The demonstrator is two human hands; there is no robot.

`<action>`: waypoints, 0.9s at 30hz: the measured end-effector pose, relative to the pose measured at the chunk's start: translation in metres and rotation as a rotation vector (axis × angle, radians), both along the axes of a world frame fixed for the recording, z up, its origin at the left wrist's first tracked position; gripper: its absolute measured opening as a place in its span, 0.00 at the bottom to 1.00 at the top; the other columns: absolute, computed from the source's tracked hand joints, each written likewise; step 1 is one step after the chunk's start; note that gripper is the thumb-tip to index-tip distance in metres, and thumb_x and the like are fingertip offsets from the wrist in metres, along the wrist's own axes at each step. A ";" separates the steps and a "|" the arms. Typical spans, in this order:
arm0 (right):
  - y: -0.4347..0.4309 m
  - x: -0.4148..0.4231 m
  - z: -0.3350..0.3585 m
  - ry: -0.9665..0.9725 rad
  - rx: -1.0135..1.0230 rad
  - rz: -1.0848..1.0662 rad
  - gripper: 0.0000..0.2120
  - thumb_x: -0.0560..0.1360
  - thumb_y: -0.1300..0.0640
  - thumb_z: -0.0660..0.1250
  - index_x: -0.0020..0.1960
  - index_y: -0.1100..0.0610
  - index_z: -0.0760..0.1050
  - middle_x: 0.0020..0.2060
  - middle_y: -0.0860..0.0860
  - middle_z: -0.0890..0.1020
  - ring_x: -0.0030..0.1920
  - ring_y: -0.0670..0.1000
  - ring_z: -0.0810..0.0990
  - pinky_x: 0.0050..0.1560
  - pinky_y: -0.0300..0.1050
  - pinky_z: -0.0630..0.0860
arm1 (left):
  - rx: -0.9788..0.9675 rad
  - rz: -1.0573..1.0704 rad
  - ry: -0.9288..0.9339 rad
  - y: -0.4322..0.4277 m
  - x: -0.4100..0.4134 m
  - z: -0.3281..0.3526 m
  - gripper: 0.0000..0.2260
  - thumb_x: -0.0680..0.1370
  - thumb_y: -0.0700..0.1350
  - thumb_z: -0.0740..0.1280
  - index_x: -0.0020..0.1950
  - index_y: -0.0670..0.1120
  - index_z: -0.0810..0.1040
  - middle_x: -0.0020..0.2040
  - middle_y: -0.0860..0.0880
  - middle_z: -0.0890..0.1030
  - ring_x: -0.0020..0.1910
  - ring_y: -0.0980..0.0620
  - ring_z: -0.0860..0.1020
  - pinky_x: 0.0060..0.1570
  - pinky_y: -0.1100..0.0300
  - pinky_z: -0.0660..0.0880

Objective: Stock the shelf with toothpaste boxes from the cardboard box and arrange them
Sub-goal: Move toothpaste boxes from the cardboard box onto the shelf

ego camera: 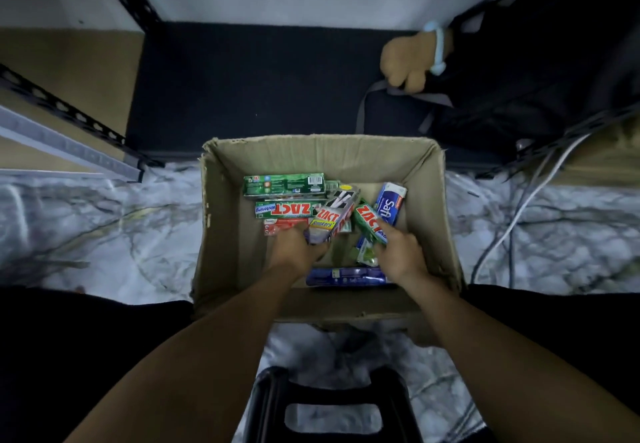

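Observation:
An open cardboard box [228,235] stands on the marbled floor in front of me, with several toothpaste boxes inside. Both my hands are down in it. My left hand [294,250] grips a grey and red ZACT Smokers box [334,216], tilted up from the pile. My right hand [401,252] grips a green ZACT box [369,219] that leans beside it. A green box [284,184] and a ZACT Whitening box [287,209] lie flat at the back left. A blue Safi box [389,202] leans at the back right; a dark blue box [346,276] lies at the near wall.
A dark low shelf board [259,89] lies beyond the box, with slotted metal shelf posts [59,107] to the left. Another person's hand [408,62] with a pale wristband holds a grey strap at the right. Cables [519,214] trail on the floor. A black stool [332,404] is below me.

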State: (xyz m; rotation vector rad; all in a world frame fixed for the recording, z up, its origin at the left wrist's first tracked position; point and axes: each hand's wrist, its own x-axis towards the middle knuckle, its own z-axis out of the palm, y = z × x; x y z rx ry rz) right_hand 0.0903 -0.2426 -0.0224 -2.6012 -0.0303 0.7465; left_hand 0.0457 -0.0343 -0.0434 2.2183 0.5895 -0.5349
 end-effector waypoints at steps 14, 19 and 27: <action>-0.026 -0.026 0.142 -0.459 0.239 -0.081 0.21 0.76 0.61 0.66 0.68 0.51 0.76 0.50 0.55 0.81 0.47 0.57 0.80 0.44 0.44 0.73 | 0.065 -0.105 -0.494 0.002 0.000 0.172 0.14 0.74 0.55 0.73 0.56 0.51 0.83 0.39 0.51 0.85 0.36 0.56 0.80 0.36 0.61 0.73; -0.045 -0.027 0.208 -0.652 0.328 -0.094 0.19 0.76 0.62 0.68 0.66 0.54 0.78 0.54 0.52 0.81 0.51 0.52 0.80 0.51 0.36 0.69 | -0.011 -0.134 -0.737 -0.011 0.005 0.245 0.24 0.73 0.55 0.75 0.66 0.47 0.79 0.51 0.49 0.85 0.44 0.57 0.80 0.49 0.58 0.77; -0.079 -0.030 0.316 -0.921 0.435 -0.163 0.14 0.76 0.61 0.70 0.61 0.53 0.82 0.51 0.47 0.81 0.41 0.48 0.77 0.40 0.27 0.68 | 0.050 -0.393 -1.160 -0.042 0.007 0.364 0.21 0.73 0.57 0.73 0.64 0.51 0.81 0.51 0.52 0.85 0.46 0.56 0.81 0.47 0.54 0.78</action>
